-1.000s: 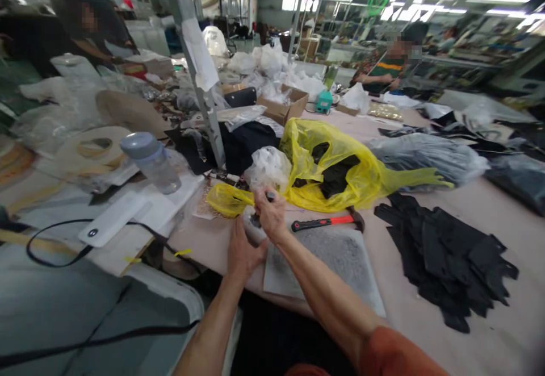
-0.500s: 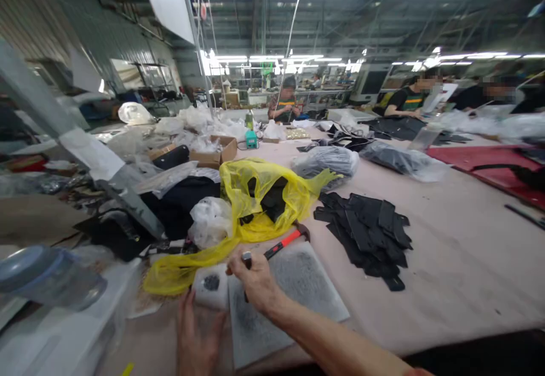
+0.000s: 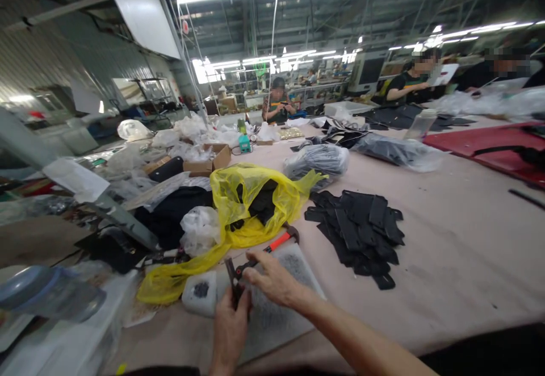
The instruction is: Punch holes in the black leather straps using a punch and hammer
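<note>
My left hand (image 3: 231,322) is closed on a dark, narrow tool (image 3: 232,276), which stands roughly upright over the left side of a grey-white board (image 3: 281,322). Just right of it, my right hand (image 3: 270,276) has its thumb and forefinger apart, near the black handle end of a hammer with a red-orange section (image 3: 279,242); nothing shows clearly in its fingers. A white block with a dark round patch (image 3: 200,293) lies left of my left hand. Behind the board sits a yellow plastic bag (image 3: 255,194) with black pieces inside.
A pile of black flat pieces (image 3: 357,231) lies right of the board. Clear bags of dark items (image 3: 317,160) are farther back. A large clear bottle (image 3: 51,291) and a slanted metal post (image 3: 123,217) stand at the left. Several people sit across the tables.
My left hand has left the white block, moved right and now grips the dark tool. My right hand has opened and moved slightly right. The view has tilted.
</note>
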Available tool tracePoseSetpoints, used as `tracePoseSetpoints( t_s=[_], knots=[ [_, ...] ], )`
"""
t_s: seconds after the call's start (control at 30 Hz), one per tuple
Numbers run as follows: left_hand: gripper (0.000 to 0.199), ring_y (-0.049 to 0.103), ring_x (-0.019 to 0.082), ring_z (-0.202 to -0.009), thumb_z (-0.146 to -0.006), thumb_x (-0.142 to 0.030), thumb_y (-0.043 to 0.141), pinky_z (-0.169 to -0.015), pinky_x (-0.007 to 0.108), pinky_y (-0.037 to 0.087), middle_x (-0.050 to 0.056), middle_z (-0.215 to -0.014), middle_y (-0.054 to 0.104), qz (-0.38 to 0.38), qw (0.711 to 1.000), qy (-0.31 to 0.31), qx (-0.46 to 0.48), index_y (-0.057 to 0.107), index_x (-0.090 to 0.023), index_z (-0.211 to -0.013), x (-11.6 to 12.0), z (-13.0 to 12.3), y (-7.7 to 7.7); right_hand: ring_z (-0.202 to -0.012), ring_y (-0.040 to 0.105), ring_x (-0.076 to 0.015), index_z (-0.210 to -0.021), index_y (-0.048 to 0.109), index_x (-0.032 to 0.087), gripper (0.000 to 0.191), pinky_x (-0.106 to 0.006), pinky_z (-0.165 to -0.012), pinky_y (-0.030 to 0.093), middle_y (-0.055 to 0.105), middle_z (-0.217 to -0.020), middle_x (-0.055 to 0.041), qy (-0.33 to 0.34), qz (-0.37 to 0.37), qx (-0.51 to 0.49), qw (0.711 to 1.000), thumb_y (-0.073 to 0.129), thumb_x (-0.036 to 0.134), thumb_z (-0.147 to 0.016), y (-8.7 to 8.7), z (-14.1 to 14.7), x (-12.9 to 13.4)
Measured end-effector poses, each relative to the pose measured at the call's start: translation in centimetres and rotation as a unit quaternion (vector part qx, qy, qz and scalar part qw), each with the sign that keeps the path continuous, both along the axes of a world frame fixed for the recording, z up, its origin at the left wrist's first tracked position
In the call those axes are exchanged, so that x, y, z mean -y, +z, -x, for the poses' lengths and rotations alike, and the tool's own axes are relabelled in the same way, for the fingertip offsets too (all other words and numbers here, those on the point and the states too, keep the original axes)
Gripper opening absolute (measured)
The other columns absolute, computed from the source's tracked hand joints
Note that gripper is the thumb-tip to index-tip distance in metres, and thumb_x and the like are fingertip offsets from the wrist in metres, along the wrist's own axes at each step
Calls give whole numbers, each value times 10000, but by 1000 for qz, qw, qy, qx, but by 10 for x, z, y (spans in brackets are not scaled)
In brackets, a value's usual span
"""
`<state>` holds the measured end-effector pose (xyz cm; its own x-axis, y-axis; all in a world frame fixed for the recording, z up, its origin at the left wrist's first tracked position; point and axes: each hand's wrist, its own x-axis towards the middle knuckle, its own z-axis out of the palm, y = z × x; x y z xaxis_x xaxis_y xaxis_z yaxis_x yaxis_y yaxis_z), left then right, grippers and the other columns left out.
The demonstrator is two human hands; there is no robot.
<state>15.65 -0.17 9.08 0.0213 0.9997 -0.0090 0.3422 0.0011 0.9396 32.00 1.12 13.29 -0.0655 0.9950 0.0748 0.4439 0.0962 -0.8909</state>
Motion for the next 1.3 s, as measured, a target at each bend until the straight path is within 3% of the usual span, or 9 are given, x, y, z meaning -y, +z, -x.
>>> tracePoseSetpoints(
  t_s=[0.1,0.2,0.33,0.47,0.67,0.87,1.0,1.17,1.3],
  knots=[
    [417,582,184,-477,-812,-564,506,-487,285,466,13,-539,592,57,994,30,-92,603,-160,-767,-20,12,1,-1049,585,-249,-1101,643,161,345,-365,-918,424,658,-1111,-131,-57,-4,99,993,481,400,-910,-17,-40,-18],
    [360,637,218,-597,-868,-486,433,-573,310,484,46,-619,633,32,981,39,-189,579,-183,-738,-23,26,-1,-1034,583,-246,-1045,646,195,275,-363,-906,421,660,-1080,-117,-79,-6,194,978,473,364,-914,-40,-70,-21],
    [259,666,233,-768,-895,-320,406,-691,329,500,78,-782,680,-30,945,-69,-319,639,-208,-874,-1,22,-11,-1062,573,-245,-1097,629,168,301,-360,-928,410,635,-1132,-132,-83,-16,234,969,469,338,-909,-68,-92,-16],
    [298,640,249,-963,-869,-203,414,-838,384,510,112,-1062,665,-111,906,-161,-376,676,-231,-1007,13,0,-30,-1159,498,-248,-1206,592,160,354,-366,-975,367,562,-1287,-133,-105,-59,280,952,467,280,-898,-74,-105,-38],
    [330,544,304,-1179,-816,-276,546,-1018,470,426,122,-1287,586,-105,889,-179,-408,672,-209,-1114,-4,-24,-37,-1213,397,-249,-1359,487,255,535,-429,-1014,282,480,-1384,-77,39,-109,385,915,474,147,-835,-57,-116,-111],
    [306,599,276,-1081,-821,-292,527,-950,402,449,125,-1178,631,-16,906,-192,-375,653,-192,-1081,-28,-54,-7,-1023,454,-228,-881,685,192,196,-459,-1029,236,591,-1083,-82,134,-146,455,868,494,156,-850,-65,-123,-132],
    [265,635,247,-983,-837,-313,518,-867,366,474,106,-1071,666,-6,924,-191,-331,642,-188,-1035,-60,-76,5,-971,470,-220,-929,638,158,197,-426,-998,261,598,-1011,-92,110,-121,464,871,452,137,-866,-72,-149,-121],
    [252,651,248,-936,-869,-307,498,-839,370,486,124,-1001,688,-53,931,-132,-337,649,-157,-1004,-132,-106,11,-915,514,-224,-1018,587,161,222,-407,-957,263,616,-928,-85,63,-73,456,885,429,130,-865,-72,-165,-110],
    [476,370,331,-1354,-775,-117,537,-1108,526,266,173,-1425,452,-273,844,-86,-454,542,-148,-1251,-194,-106,17,-874,522,-227,-1126,569,172,313,-371,-852,301,607,-939,-106,24,-72,444,893,410,113,-863,-68,-153,-113]
  ],
)
